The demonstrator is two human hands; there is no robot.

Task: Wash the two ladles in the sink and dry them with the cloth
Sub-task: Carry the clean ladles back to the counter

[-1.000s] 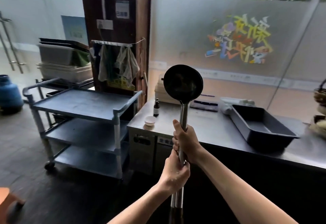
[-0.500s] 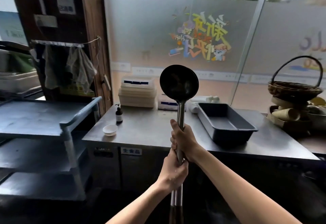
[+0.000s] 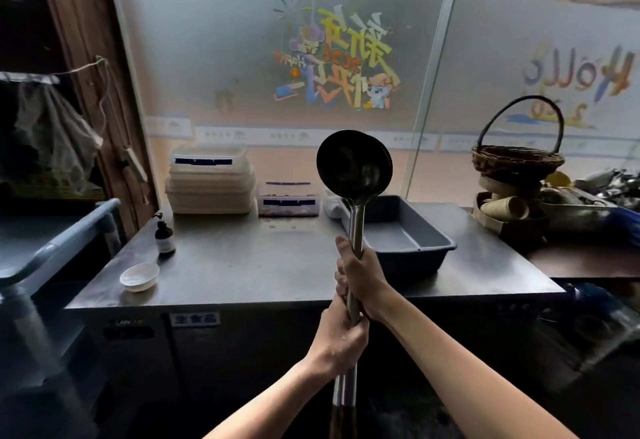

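Steel counter (image 3: 277, 265) bears grey tub (image 3: 408, 241), white bowl (image 3: 139, 276).

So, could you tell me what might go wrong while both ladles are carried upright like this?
1. The ladles are held as a stacked pair by their handles in the left hand and right hand; droplets show on the left hand, so a wet grip might let one slide loose.
2. The bowls stand high in front of the gray tub and the stacked containers; a swing forward could knock them.

Bare forearms, no sleeves; left hand (image 3: 341, 341) wet-speckled.
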